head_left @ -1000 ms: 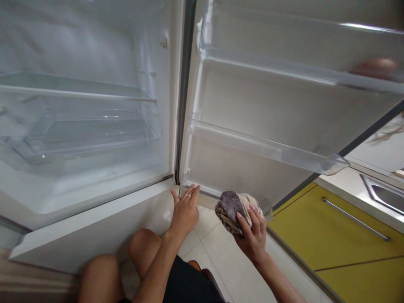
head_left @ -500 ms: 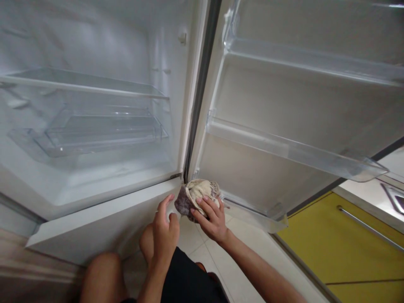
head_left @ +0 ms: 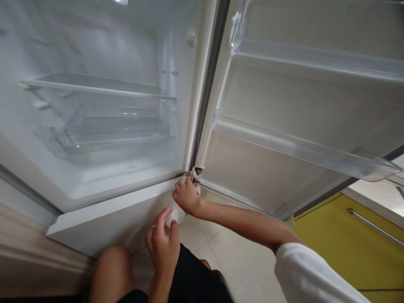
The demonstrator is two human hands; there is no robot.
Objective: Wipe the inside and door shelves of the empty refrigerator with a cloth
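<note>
My right hand is closed around a crumpled beige and brown cloth. It presses the cloth at the lower hinge corner, where the fridge body meets its open door; much of the cloth is hidden behind the hand. Below and to the left, my left hand hangs above my lap, fingers slightly curled and thumb apart, holding nothing. The fridge interior is lit and white, with a glass shelf and a clear plastic drawer.
Clear door bins run across the open door on the right. Beyond it stand a yellow cabinet with a metal handle and a pale counter. Light floor tiles lie below. My bent knee is close to the fridge's base panel.
My right hand has moved left and up with the cloth, into the hinge corner. The left hand has dropped slightly. The whole view has shifted a little.
</note>
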